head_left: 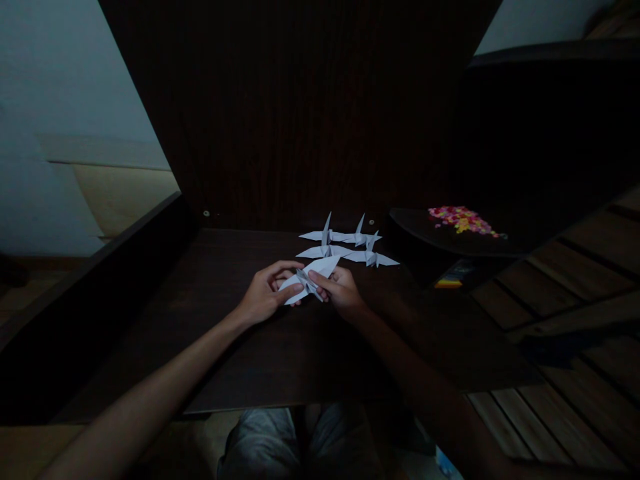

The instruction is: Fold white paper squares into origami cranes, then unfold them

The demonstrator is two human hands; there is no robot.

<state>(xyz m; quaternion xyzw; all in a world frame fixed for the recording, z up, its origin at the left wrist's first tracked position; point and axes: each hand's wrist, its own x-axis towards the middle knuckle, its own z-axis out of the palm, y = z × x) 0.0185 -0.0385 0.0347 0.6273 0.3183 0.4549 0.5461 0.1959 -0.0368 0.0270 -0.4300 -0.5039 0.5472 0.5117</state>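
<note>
A white paper crane [323, 267] is held between my two hands above the dark desk, its wings spread slantwise. My left hand [267, 291] is closed on its left side, the thumb pressing near the middle. On the other side my right hand [341, 288] pinches the crane, thumb on top and fingers underneath. Just beyond the hands, several finished white paper cranes [325, 251] stand close together in two rows, wings outstretched and necks pointing up. My fingers partly cover the held crane's body.
A dark desk [240, 360] with a tall back panel [300, 113] lies before me. At the right, a curved raised shelf [415, 227] bears a heap of small pink, red and yellow pieces [463, 220]. Wooden slats [575, 293] lie further right. A low side board [100, 267] bounds the left.
</note>
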